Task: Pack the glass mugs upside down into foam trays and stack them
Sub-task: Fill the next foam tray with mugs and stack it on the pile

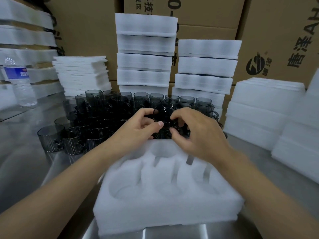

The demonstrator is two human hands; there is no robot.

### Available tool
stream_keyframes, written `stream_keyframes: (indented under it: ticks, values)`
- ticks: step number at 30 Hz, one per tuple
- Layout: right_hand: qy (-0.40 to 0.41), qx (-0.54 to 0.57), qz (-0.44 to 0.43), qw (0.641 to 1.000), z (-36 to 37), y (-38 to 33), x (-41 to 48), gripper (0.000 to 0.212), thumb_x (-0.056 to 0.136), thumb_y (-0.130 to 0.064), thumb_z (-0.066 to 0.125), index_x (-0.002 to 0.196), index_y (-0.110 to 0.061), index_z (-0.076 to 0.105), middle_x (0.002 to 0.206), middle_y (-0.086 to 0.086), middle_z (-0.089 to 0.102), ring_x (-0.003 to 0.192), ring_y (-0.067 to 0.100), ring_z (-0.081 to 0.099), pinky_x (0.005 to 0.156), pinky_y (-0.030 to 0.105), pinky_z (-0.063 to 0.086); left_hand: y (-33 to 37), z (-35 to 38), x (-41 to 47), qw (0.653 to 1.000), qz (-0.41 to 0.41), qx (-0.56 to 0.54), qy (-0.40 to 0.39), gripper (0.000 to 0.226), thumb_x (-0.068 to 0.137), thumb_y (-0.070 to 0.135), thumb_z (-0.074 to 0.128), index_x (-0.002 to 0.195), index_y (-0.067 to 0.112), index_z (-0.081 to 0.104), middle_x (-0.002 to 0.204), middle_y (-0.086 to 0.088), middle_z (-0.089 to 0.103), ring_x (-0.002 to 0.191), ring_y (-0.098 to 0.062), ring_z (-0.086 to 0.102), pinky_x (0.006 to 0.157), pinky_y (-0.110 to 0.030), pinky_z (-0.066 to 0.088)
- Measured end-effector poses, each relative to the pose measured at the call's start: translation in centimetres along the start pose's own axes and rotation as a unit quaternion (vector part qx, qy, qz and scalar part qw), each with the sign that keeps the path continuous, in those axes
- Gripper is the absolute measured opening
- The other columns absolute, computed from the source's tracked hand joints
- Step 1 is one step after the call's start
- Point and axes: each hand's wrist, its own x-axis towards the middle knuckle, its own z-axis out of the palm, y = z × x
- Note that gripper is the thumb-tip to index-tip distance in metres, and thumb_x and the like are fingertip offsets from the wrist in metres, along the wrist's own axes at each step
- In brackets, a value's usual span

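Observation:
A smoky dark glass mug (164,114) is held in the air between both hands, its round opening or base turned toward me. My left hand (138,128) grips its left side and handle, thumb across the front. My right hand (195,133) pinches its right rim with curled fingers. Just below and in front lies a white foam tray (165,209) with several round pockets, all empty as far as I can see. Behind the hands stands a crowd of several more dark glass mugs (96,118) on the steel table.
Two stacks of packed foam trays (146,54) rise behind the mugs, against cardboard boxes (276,31). Flat foam sheets (81,75) pile at the back left, more foam pieces (269,107) at the right. A water bottle (19,81) stands far left.

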Motion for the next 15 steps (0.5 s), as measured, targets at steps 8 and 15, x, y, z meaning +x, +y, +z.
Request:
stream_keyframes:
  ticks: [8,15]
  values:
    - [-0.034,0.061,0.088,0.994,0.42,0.75,-0.21,0.061,0.081,-0.039,0.066,0.133,-0.032,0.035,0.097,-0.019,0.048,0.088,0.0,0.046,0.068,0.007,0.034,0.07,0.02,0.07,1.0,0.011,-0.009,-0.001,0.038,0.087,0.027,0.064,0.121,0.03,0.048,0.082,0.014,0.069,0.086,-0.004,0.065,0.072,-0.019,0.054]
    - [-0.029,0.067,0.08,0.994,0.51,0.83,-0.22,0.059,0.081,-0.035,0.067,0.133,-0.027,0.041,0.103,-0.016,0.048,0.089,0.0,0.046,0.068,0.016,0.039,0.22,0.13,-0.08,1.0,0.016,-0.009,-0.002,0.033,0.086,0.025,0.065,0.113,0.037,0.049,0.091,0.003,0.069,0.089,-0.013,0.065,0.074,-0.024,0.053]
